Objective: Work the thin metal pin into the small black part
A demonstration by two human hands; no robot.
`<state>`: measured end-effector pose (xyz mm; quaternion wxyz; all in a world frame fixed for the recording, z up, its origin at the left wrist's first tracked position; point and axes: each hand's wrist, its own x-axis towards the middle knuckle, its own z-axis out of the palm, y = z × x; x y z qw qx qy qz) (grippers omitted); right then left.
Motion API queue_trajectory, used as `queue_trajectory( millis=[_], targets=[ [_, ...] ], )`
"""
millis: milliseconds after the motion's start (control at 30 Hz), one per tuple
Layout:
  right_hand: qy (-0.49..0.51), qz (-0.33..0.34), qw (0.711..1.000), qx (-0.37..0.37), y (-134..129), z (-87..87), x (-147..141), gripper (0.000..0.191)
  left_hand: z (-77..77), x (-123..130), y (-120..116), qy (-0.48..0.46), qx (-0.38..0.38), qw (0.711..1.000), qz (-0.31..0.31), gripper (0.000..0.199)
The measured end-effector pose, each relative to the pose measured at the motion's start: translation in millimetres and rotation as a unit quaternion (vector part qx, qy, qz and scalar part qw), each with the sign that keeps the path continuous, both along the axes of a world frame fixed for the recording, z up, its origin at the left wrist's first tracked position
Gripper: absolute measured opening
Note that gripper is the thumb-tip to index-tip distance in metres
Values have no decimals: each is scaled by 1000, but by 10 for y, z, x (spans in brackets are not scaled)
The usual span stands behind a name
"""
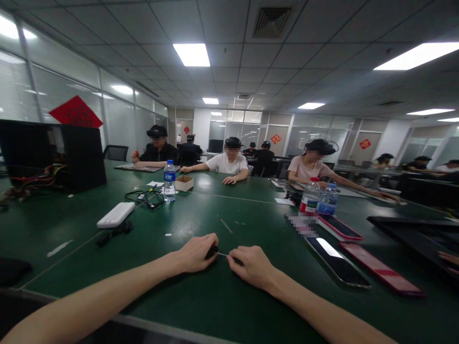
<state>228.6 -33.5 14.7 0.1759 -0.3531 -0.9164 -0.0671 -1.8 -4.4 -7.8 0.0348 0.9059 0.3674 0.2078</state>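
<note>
Just above the green table [193,296], my left hand [196,253] is closed on a small black object [212,250]. A thin, pale strip or cord [222,254] runs from that object across to my right hand [251,265]. The thumb and fingers of my right hand pinch the strip's other end. A short gap separates the two hands. What the black object is cannot be made out, and my fingers cover part of it.
Phones [337,263] lie to the right, near two bottles [327,200]. On the left are a white power strip [115,215], black cables [145,197], a water bottle [169,181] and an open computer case [84,155]. A small box [184,183] stands farther back. People sit across the table.
</note>
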Motion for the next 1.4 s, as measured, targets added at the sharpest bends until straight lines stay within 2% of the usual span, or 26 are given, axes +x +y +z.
queue_trajectory(
  millis=[133,300,500,733,1067,1400],
  targets=[
    [22,7,1000,8,41,-20,38,32,8,-6,-8,6,-5,1000,8,19],
    [33,-2,999,7,65,-26,53,33,23,-12,-17,22,-7,1000,15,29],
    [23,-3,1000,2,40,-8,16,33,56,1,-32,76,19,997,3,32],
    [23,-11,1000,-3,38,-14,26,32,75,11,-56,87,45,995,8,34],
    [-11,-31,999,11,10,-3,4,33,70,34,-57,105,45,993,38,37],
    [-47,-52,997,11,-94,67,-21,36,75,34,-51,116,48,991,39,36]
  ],
)
